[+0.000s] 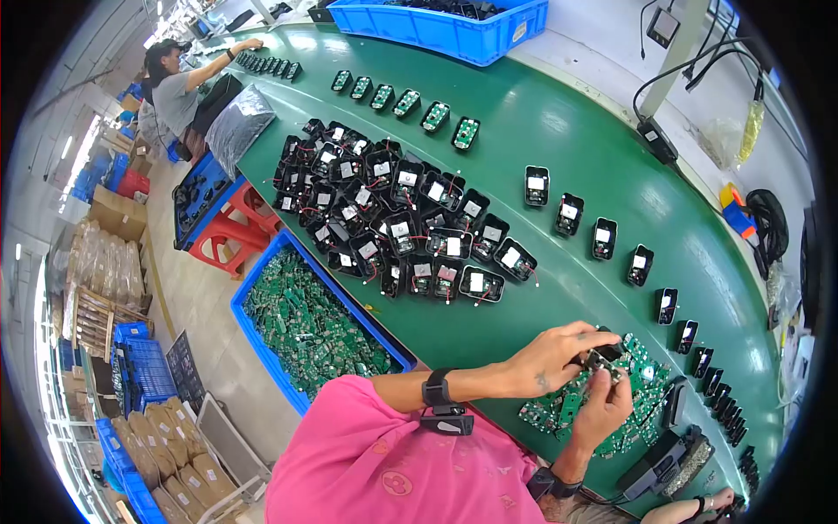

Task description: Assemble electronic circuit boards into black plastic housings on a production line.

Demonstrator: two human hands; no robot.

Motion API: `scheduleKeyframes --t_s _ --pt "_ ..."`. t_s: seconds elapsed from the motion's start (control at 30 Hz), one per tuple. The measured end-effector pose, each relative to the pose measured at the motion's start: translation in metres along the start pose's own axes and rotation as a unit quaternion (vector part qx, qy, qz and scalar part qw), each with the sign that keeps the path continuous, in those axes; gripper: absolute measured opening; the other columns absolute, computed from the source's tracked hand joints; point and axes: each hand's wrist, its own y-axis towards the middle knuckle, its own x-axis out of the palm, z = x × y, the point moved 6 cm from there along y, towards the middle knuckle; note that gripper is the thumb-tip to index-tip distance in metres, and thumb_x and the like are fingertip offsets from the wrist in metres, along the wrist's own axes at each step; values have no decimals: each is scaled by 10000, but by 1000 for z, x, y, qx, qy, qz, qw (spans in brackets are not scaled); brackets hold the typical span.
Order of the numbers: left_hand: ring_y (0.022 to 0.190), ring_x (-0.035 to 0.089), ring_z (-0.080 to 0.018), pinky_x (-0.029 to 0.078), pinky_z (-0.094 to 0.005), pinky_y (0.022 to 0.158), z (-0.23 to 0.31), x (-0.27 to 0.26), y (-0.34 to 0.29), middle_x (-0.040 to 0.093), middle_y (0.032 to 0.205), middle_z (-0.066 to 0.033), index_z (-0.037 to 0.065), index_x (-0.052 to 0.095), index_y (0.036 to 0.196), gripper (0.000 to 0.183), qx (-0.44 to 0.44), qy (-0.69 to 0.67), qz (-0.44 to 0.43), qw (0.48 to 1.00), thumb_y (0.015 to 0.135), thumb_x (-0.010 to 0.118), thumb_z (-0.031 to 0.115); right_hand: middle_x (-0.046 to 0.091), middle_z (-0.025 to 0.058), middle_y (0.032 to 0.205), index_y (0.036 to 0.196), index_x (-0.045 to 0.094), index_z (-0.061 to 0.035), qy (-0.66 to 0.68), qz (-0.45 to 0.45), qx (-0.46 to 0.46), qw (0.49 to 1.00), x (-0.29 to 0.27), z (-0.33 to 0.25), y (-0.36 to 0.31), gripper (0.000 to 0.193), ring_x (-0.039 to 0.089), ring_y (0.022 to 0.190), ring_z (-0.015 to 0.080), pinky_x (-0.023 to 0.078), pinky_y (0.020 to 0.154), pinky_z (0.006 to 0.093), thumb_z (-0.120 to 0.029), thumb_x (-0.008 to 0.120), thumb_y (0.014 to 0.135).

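My left hand (pixel 559 356) is closed round a small black plastic housing (pixel 610 347), held above the table at the lower right. My right hand (pixel 601 410) pinches at the same housing from the near side, its thumb against the opening. Small parts show between the fingers, but they are too covered to make out. Right below both hands lies a loose pile of green circuit boards (pixel 646 384) on the green table (pixel 489 336).
A heap of black housings (pixel 401 231) with white-topped parts and red wires lies left of my hands; more housings (pixel 602 237) stand in a curved row beyond. A blue crate (pixel 253 327) holds circuit boards. Co-workers: a person (pixel 179 87) far left, a hand (pixel 720 499) lower right.
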Motion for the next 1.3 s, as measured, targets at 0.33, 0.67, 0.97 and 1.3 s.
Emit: scheduleKeyframes --t_s 0.33,0.67,0.97,1.3 --pt "999 667 -372 576 -391 823 5 9 -2 631 1206 -199 138 637 1259 504 54 53 2 997 776 695 4 531 -9 520 611 557 -34 154 -11 219 963 -18 17 10 318 443 427 43 295 382 211 -87 683 898" --pt "835 674 -163 528 -257 671 10 10 4 680 1180 -155 68 641 1270 546 71 77 80 991 783 534 -154 567 30 547 773 671 11 -31 -97 120 988 -13 -18 16 194 486 481 61 351 443 271 -129 679 907" --pt "851 675 -112 622 -289 737 2 12 4 613 1251 -131 32 522 1374 468 -116 -206 -30 971 921 516 -83 492 -27 509 661 624 11 -37 -62 155 985 -18 -13 26 293 385 491 24 268 437 255 -154 729 878" --pt "688 699 -166 585 -249 527 -9 20 4 668 1111 -156 8 510 1305 308 -179 -202 21 963 1003 491 66 582 37 748 1261 592 -23 -15 -61 87 994 2 -13 23 344 528 636 82 444 571 251 -93 632 926"
